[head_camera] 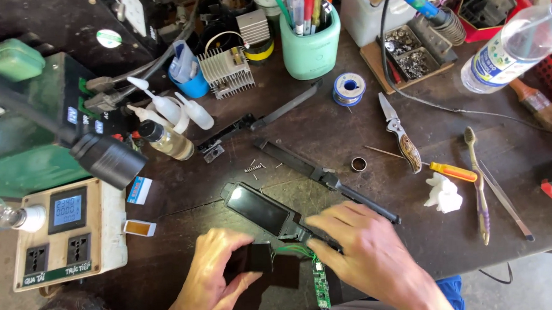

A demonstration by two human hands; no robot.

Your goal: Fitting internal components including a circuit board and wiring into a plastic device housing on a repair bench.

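Observation:
A black plastic device housing [259,207] with a dark window lies opened on the dark workbench [326,129]. My left hand [213,275] grips a small black part [255,257] at its lower end. My right hand [361,249] rests on the housing's right side, fingers pressing near thin green wires [297,250]. These wires lead to a narrow green circuit board [321,288] that hangs toward me. Another long black housing piece [324,174] lies just beyond my right hand. A small spring and screws [255,167] sit loose above the housing.
A folding knife [400,138], orange-handled screwdriver [453,172], toothbrush [478,180], tweezers [505,198] and white gear [443,193] lie at the right. A solder spool [349,88], mint pen cup [310,43], glue bottles [167,108] and water bottle [515,47] stand further back. A socket box with meter [71,233] sits left.

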